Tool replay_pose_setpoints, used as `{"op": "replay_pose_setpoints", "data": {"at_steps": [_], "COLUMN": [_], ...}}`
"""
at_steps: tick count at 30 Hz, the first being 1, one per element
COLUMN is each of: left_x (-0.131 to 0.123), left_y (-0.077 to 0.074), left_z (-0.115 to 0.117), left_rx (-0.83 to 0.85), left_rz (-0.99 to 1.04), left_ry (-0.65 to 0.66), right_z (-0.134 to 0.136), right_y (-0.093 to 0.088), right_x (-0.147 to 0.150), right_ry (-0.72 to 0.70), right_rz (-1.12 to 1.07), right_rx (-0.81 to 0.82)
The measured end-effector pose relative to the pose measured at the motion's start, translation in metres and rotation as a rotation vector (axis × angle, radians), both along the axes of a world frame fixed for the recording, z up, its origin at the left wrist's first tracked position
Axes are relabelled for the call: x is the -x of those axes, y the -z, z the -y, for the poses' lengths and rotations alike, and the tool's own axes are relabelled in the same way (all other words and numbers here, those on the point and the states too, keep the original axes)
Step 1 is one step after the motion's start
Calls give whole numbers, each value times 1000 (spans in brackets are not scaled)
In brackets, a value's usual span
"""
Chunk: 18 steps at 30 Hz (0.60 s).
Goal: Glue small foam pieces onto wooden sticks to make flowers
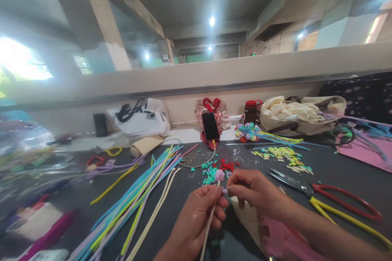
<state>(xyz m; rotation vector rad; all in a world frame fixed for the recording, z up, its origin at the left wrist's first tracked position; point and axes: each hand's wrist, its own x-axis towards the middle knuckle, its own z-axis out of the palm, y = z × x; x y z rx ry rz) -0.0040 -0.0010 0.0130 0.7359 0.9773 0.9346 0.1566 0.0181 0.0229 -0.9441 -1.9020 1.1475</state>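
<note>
My left hand (197,210) is closed around a cream stem (208,228), which looks like a fuzzy craft stem. A small lilac flower head (219,175) tops it, just above my thumb and finger. Close beside the flower, my right hand (255,189) has thumb and forefinger pinched at a small lilac piece (225,191), which also meets my left fingertips. Part of that piece is hidden by the fingers. Beyond my hands lie short turquoise pieces (209,174) and short red pieces (226,165).
Long coloured stems (137,195) lie to the left. On the right are red-and-yellow-handled scissors (306,187), short yellow pieces (281,153) and a bundle of finished-looking flowers (249,131). A phone (211,126) with a cable leans at the back, near a red-lidded bottle (250,112).
</note>
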Motion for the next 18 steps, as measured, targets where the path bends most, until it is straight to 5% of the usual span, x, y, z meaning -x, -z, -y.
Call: {"op": "replay_pose_setpoints", "data": {"at_steps": [9, 18], "left_x": [1, 1], "left_y": [5, 3], "left_z": [1, 0], "left_rx": [-51, -74], "left_rz": [-32, -64], "left_ry": [59, 96], "right_z": [2, 27], "right_y": [4, -27], "right_x": [3, -39], "right_ry": [51, 194], "right_rz": [169, 575], "right_rx": [-114, -292]}}
